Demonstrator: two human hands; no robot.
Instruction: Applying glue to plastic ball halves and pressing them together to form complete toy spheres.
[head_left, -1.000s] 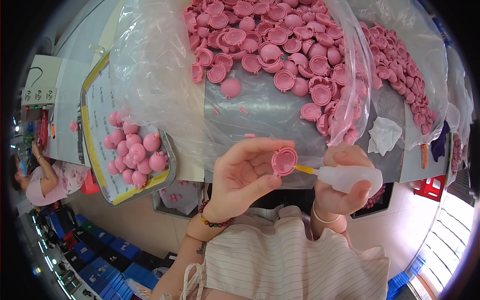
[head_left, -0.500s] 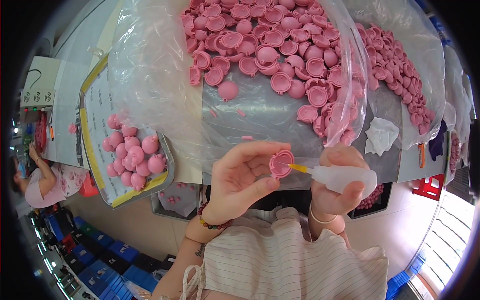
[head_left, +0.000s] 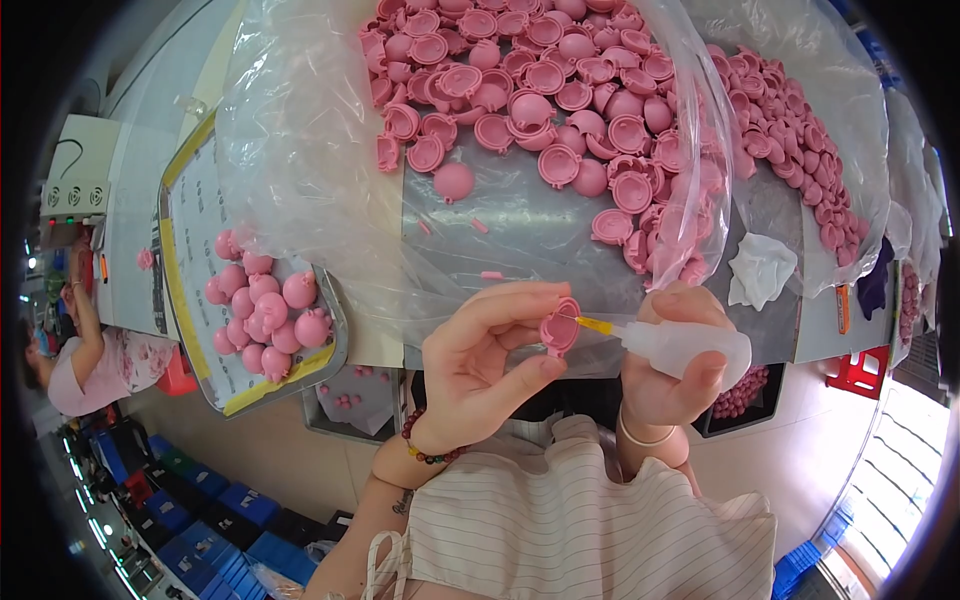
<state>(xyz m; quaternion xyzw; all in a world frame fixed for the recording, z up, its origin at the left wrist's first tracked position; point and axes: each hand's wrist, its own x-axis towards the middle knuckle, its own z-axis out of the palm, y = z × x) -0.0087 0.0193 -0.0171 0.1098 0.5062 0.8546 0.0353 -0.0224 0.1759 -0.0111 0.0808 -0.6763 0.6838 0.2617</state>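
Observation:
My left hand [head_left: 480, 355] pinches a pink half-shell [head_left: 559, 328] between thumb and fingers, its hollow side turned to the right. My right hand [head_left: 672, 385] grips a translucent white squeeze bottle [head_left: 688, 348]. The bottle's yellow nozzle tip touches the rim of the shell. Both hands are held close together just above the table's front edge, in front of my striped top.
A large clear plastic bag [head_left: 330, 170] spills several pink half-shells [head_left: 560, 100] across the grey table. A tray [head_left: 195, 330] at the left holds assembled pink balls [head_left: 265, 310]. A white cloth [head_left: 760, 270] lies at right. Another person [head_left: 85, 350] sits far left.
The pink shell has turned in my left hand, from facing up to edge-on toward the nozzle. Both hands stay in nearly the same place.

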